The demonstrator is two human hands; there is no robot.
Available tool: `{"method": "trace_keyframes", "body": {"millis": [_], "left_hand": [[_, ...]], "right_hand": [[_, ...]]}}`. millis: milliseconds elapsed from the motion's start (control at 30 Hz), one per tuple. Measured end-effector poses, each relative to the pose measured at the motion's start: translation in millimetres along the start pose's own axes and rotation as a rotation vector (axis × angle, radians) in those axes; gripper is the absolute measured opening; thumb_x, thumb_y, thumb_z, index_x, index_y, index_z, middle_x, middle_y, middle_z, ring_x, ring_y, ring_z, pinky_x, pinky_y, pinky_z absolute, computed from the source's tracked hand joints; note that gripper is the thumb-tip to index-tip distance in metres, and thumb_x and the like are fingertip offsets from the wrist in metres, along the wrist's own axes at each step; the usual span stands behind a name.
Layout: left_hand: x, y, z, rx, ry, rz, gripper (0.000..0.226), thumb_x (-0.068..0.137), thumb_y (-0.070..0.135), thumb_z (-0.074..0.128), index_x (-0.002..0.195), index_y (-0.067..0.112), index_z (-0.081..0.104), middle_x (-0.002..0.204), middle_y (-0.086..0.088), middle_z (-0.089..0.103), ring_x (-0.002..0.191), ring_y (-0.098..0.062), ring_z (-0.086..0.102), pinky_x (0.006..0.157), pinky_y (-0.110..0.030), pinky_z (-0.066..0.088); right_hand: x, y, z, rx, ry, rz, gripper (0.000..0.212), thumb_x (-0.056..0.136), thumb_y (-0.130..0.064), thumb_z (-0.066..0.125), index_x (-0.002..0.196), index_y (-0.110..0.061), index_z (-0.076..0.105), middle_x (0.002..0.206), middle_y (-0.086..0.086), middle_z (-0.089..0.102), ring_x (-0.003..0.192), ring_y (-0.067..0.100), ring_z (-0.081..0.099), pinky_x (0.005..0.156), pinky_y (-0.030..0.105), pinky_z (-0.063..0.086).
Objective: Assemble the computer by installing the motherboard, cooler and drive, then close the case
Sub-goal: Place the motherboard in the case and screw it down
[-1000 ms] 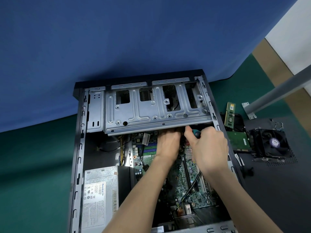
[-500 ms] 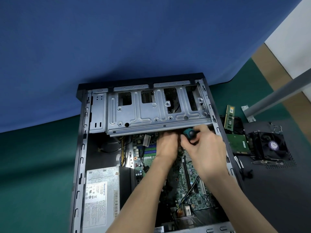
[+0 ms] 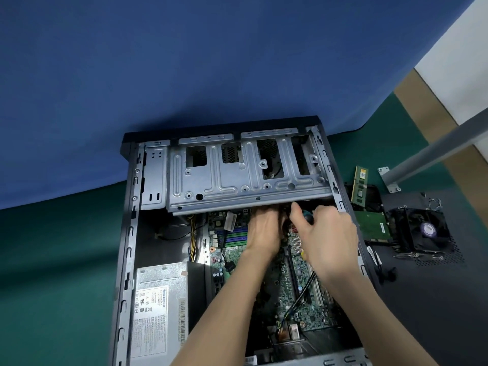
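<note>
Clenching right hand (image 3: 327,244) fingers round screwdriver (image 3: 307,216), likely fastening motherboard (image 3: 298,283) beneath drive cage (image 3: 237,180), centre frame; steadying with left hand (image 3: 262,231), grasp hidden, impossible to tell.

Even soft light, wide-angle edge curvature, slight blur.

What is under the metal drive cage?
The motherboard, the left hand and the right hand, gripping a teal-handled screwdriver, reach under its edge. The cage covers whatever lies deeper.
</note>
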State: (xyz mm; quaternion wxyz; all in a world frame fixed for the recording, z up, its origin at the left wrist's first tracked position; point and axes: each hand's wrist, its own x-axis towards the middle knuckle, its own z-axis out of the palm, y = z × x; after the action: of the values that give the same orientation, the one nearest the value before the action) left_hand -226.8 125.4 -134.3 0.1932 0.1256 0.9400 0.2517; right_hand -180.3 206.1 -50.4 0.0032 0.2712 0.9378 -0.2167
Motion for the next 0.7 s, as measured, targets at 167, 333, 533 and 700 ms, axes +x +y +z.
{"method": "trace_keyframes", "body": {"millis": [167,333,533,700], "left_hand": [[5.0,1.8,-3.6,0.04,-0.065,-0.028,0.015,0.09,0.009,0.051,0.101,0.003,0.058,0.106,-0.019,0.06,0.097,-0.038,0.058,0.078,-0.039,0.045],[2.4,-0.7,-1.9,0.056,-0.039,-0.015,0.017,0.089,0.002,0.05,0.104,0.003,0.054,0.105,-0.019,0.06,0.098,-0.037,0.057,0.078,-0.04,0.044],[5.8,0.8,-4.3,0.088,-0.041,-0.001,0.018,0.089,0.007,0.05,0.105,0.005,0.056,0.109,-0.019,0.059,0.099,-0.038,0.057,0.078,-0.039,0.044],[5.1,1.9,0.9,0.074,-0.021,-0.015,0.021,0.088,-0.002,0.051,0.107,0.006,0.055,0.106,-0.017,0.061,0.097,-0.036,0.059,0.081,-0.041,0.048]], "right_hand": [[-2.5,-0.3,0.0,0.033,0.004,-0.07,0.039,0.082,-0.053,0.065,0.088,-0.016,0.052,0.065,-0.003,0.06,0.069,0.027,0.061,0.058,0.032,0.042],[2.9,-2.8,-0.4,0.023,-0.033,-0.051,0.049,0.09,-0.053,0.054,0.068,-0.01,0.051,0.056,0.006,0.06,0.061,0.029,0.061,0.063,0.035,0.049],[-1.4,-2.3,-1.5,0.023,0.044,-0.114,0.034,0.087,-0.047,0.062,0.092,-0.015,0.051,0.07,0.0,0.064,0.069,0.027,0.059,0.058,0.033,0.039],[3.6,-1.5,-1.9,0.097,0.04,-0.07,0.036,0.093,-0.043,0.056,0.084,-0.008,0.052,0.062,0.008,0.064,0.063,0.03,0.064,0.066,0.038,0.05]]}}
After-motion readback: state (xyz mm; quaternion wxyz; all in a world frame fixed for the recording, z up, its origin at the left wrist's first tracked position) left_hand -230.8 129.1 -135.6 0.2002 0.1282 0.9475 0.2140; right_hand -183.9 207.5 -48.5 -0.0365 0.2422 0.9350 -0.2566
